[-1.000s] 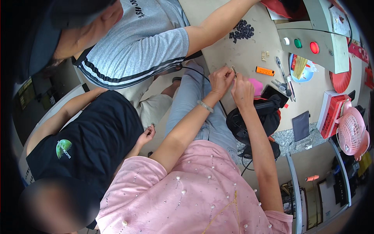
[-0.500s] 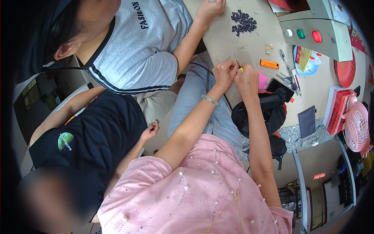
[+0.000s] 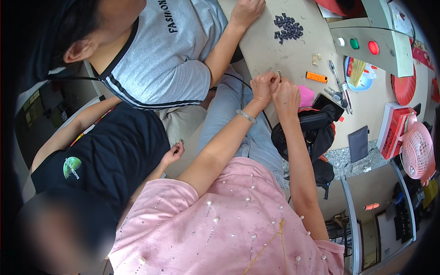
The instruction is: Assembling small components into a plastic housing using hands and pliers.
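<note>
Both my hands meet over the near edge of the pale table [image 3: 261, 50]. My left hand [image 3: 265, 87] is closed in a pinch, and a tiny pale-and-dark piece [image 3: 279, 73] shows at its fingertips, too small to name. Against it, my right hand [image 3: 287, 95] is curled into a fist with its knuckles up. Whatever it grips is hidden by the fingers. Beyond my hands lies a pile of small dark, angular pieces [image 3: 288, 29]. An orange stick-like box [image 3: 316, 77] and a few small beige pieces [image 3: 316, 59] lie to the right.
Pens [image 3: 337, 73], a blue dish [image 3: 364, 81], a phone [image 3: 328, 106] and a pink object [image 3: 306, 96] lie at right. A black bag [image 3: 305, 135] stands beside my right forearm. Farther right are a button box [image 3: 382, 50] and pink fan [image 3: 418, 145]. A co-worker's hand [image 3: 248, 11] rests at the far left.
My right hand has turned slightly and drawn closer to my left. The yellow bit that showed at its fingers is now hidden. My left hand has barely moved.
</note>
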### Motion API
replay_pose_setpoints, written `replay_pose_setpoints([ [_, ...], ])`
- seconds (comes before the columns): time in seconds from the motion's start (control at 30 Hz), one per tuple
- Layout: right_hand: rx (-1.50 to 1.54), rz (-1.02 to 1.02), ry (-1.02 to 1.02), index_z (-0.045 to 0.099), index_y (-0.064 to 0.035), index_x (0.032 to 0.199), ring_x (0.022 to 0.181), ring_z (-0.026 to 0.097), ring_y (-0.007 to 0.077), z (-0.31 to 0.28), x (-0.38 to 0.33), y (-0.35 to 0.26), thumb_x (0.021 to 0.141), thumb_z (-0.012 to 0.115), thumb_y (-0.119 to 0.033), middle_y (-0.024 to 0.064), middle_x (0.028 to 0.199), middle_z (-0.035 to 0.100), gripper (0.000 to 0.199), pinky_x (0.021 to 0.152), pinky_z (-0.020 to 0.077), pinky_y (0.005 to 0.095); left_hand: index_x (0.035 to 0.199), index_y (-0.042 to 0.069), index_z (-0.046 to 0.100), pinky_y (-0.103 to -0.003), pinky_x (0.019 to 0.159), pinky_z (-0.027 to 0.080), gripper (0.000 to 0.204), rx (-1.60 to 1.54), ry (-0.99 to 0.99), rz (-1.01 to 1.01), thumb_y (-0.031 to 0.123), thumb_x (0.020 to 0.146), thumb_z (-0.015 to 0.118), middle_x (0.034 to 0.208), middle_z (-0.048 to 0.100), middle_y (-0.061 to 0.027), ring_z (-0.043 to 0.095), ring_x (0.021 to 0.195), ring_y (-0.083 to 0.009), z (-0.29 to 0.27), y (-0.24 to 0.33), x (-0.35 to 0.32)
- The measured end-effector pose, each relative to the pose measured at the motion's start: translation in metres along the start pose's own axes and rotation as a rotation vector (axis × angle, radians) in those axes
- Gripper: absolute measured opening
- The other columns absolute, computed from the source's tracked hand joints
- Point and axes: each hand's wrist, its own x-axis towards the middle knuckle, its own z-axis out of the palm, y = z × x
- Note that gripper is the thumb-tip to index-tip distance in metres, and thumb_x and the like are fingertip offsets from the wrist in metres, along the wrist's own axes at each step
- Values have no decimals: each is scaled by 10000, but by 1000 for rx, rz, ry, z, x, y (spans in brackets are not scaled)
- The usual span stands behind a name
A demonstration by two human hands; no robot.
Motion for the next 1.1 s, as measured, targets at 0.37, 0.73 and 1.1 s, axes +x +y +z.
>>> replay_pose_setpoints([
  [0.37, 93, 44, 10, 625, 49, 748, 726, 609, 478, -11, 3, -2, 841, 574, -184, 293, 734, 612, 256, 619, 498, 528, 689, 72, 642, -358, 508, 461, 131, -27, -9, -28, 179, 721, 710, 649, 626, -106, 621, 587, -290, 0, 3, -2],
  [0.73, 54, 13, 83, 590, 39, 803, 700, 611, 451, 4, -10, -8, 813, 569, -100, 282, 726, 613, 140, 616, 474, 526, 657, 81, 613, -378, 484, 446, 116, -44, 34, 7, 151, 703, 693, 635, 615, -103, 607, 565, -302, -1, 3, -2],
  [1.1, -18, 26, 63, 589, 32, 842, 702, 618, 451, 11, -9, -15, 833, 549, -100, 270, 735, 617, 139, 610, 493, 515, 663, 81, 607, -381, 484, 437, 123, -87, 22, -13, 158, 722, 682, 624, 602, -114, 601, 562, -310, -2, 3, -1],
])
